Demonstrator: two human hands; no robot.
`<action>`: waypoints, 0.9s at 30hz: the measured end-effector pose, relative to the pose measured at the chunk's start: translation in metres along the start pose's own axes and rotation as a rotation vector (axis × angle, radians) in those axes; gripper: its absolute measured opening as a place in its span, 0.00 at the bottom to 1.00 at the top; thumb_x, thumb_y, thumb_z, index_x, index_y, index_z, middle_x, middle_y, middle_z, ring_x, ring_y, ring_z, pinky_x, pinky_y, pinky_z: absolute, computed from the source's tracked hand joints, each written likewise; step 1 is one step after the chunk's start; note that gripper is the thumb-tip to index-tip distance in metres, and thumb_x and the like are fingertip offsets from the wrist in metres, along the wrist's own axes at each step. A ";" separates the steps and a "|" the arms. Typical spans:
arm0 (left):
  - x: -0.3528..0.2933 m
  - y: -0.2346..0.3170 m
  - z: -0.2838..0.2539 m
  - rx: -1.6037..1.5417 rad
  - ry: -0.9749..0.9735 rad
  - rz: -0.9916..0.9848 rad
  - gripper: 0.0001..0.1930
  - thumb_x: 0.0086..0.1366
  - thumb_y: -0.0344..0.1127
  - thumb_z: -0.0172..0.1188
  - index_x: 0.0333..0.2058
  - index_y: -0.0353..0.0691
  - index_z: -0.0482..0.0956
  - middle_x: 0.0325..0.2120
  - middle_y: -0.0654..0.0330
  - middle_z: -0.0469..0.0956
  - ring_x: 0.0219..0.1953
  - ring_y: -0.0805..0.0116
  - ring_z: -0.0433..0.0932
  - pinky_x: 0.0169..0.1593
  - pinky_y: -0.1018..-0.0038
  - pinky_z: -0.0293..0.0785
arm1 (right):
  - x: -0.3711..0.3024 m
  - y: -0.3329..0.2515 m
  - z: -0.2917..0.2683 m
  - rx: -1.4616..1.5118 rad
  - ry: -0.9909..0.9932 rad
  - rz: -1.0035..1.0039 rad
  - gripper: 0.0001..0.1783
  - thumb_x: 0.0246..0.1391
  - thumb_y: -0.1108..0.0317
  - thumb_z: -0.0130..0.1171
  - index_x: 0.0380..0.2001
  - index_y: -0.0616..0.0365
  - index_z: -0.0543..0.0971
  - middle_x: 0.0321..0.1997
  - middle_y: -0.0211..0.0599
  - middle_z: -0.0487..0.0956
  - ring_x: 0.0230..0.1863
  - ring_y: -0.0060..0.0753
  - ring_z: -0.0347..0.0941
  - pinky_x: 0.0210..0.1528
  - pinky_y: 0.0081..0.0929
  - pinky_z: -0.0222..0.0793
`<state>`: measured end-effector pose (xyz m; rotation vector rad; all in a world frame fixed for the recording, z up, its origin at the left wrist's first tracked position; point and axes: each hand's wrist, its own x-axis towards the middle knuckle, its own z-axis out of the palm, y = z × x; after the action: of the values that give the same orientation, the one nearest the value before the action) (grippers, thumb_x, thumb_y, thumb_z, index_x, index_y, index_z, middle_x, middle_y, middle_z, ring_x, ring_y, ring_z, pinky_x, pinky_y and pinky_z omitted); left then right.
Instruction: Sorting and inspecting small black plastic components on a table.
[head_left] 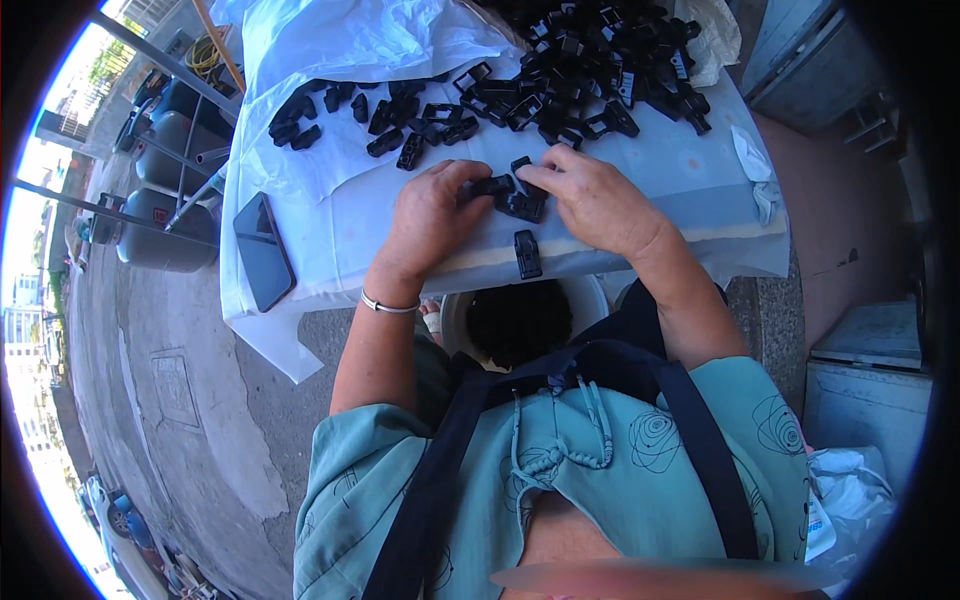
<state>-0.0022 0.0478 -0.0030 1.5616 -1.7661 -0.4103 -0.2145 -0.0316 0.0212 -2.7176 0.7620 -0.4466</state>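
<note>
Near the front of the covered table (pixel 640 185), both my hands meet over a few small black plastic parts. My left hand (pixel 437 215) is closed, thumb and fingers pinching one black plastic part (pixel 490 187). From the other side my right hand (pixel 595 203) pinches a second small black part (pixel 521 168) between thumb and forefinger. A black part (pixel 524 207) lies just beneath the fingertips; whether it is joined to the held ones I cannot tell. Closer to me, a single black part (pixel 528 254) rests by the table's edge, touched by neither hand.
A big heap of black parts (pixel 590 75) covers the far right of the table, with looser ones (pixel 400 115) to its left. Clear plastic sheeting (pixel 370 45) lies behind. A phone (pixel 263 250) sits at the left edge. Below the front edge stands a white bucket (pixel 590 300) with dark contents.
</note>
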 end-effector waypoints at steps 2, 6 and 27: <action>-0.002 -0.001 0.001 -0.017 -0.005 0.000 0.15 0.50 0.30 0.66 0.39 0.42 0.80 0.34 0.57 0.79 0.32 0.57 0.80 0.37 0.67 0.76 | -0.003 0.003 -0.001 0.000 -0.029 0.042 0.21 0.48 0.82 0.56 0.47 0.55 0.78 0.48 0.42 0.72 0.46 0.44 0.75 0.48 0.34 0.74; 0.001 -0.003 0.004 -0.036 0.051 0.048 0.15 0.50 0.29 0.66 0.39 0.42 0.81 0.32 0.57 0.79 0.31 0.58 0.80 0.36 0.68 0.76 | -0.001 0.008 0.005 -0.027 0.156 -0.120 0.21 0.47 0.80 0.59 0.48 0.56 0.76 0.50 0.42 0.71 0.49 0.44 0.74 0.50 0.34 0.73; 0.003 -0.004 0.003 -0.074 0.011 0.006 0.19 0.51 0.30 0.67 0.43 0.39 0.78 0.33 0.56 0.82 0.29 0.64 0.82 0.35 0.72 0.78 | 0.005 -0.019 0.025 0.055 0.246 -0.178 0.14 0.54 0.70 0.59 0.45 0.54 0.80 0.47 0.39 0.77 0.46 0.40 0.75 0.48 0.34 0.70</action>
<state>-0.0008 0.0429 -0.0067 1.5034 -1.7276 -0.4583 -0.1929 -0.0142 0.0064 -2.7201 0.5569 -0.8416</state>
